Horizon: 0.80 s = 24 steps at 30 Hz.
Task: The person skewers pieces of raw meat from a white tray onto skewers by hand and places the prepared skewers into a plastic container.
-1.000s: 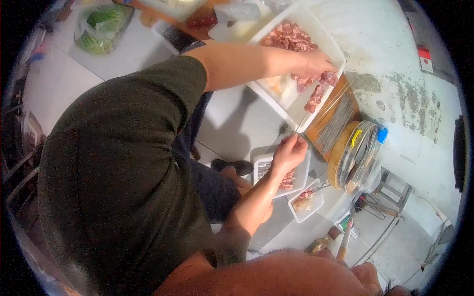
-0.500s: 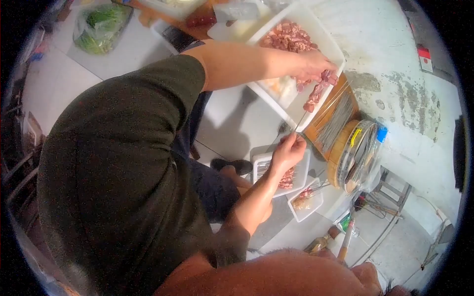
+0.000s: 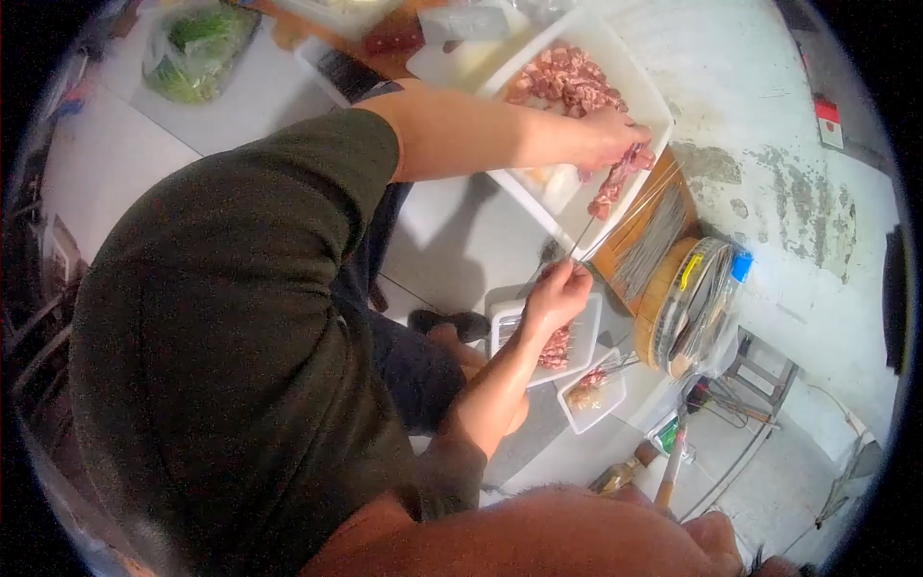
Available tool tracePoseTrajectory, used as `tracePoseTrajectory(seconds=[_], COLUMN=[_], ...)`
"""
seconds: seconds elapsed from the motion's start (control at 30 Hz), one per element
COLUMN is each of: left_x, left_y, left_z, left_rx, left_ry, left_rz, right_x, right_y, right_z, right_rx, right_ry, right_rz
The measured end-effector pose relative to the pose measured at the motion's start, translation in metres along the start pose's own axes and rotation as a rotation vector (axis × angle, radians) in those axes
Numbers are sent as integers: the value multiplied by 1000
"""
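My left hand (image 3: pixel 608 137) is closed at the far end of a skewer, its fingers pinching meat over a white bin. Several chunks of raw meat (image 3: pixel 608 189) are threaded in a row below those fingers. Farther down, my right hand (image 3: pixel 560 290) grips the thin metal skewer (image 3: pixel 583 237) by its bare lower part. Inside the large white bin (image 3: pixel 524 204) lies a heap of loose cut meat (image 3: pixel 567 82). Close to my right forearm, a smaller white tray (image 3: pixel 588 358) holds meat on skewers (image 3: pixel 555 351), partly hidden by the arm.
Bare skewers (image 3: pixel 652 252) lie on a wooden board (image 3: pixel 615 258) beside the bin. A round wooden container (image 3: pixel 663 308) stands near the wall. Another small tray (image 3: pixel 596 412) holds meat bits. A bag of greens (image 3: pixel 197 53) and a cleaver (image 3: pixel 463 23) are at the upper left and top.
My left hand has shifted slightly down along the skewer, its fingers curled closer around the meat. My right hand and the skewer have barely moved.
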<state>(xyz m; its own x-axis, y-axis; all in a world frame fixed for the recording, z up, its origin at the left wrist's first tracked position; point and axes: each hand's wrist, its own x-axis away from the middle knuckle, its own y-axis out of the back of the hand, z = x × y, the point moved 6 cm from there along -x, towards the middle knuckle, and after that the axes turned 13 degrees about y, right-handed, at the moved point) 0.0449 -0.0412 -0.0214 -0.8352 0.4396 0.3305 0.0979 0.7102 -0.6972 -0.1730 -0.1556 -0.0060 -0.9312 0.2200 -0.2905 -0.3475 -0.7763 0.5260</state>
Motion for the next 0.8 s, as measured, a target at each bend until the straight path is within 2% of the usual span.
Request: tracePoseTrajectory(seconds=[0.13, 0.23, 0.33, 0.43, 0.53, 0.63, 0.8], left_x=[15, 23, 21, 21, 26, 32, 20], left_y=[-3, -5, -7, -6, -9, -9, -7], left_z=[-7, -9, -7, -6, -5, -9, -2], left_rx=[-56, -37, -62, -81, -36, -140, -120], left_ry=[-42, 25, -64, -33, 23, 48, 60], left_rz=[-85, -87, -28, -94, -25, -90, -46], right_x=[-1, -3, -5, -7, -10, -11, -15], right_y=[-3, -5, -5, -8, -9, -9, -13], right_z=[0, -2, 0, 3, -1, -6, -9], right_rx=[-9, -38, -44, -88, -142, -151, -220], right_ry=[-32, -32, -35, -23, -23, -48, -82], right_rz=[3, 0, 1, -10, -11, -1, 5])
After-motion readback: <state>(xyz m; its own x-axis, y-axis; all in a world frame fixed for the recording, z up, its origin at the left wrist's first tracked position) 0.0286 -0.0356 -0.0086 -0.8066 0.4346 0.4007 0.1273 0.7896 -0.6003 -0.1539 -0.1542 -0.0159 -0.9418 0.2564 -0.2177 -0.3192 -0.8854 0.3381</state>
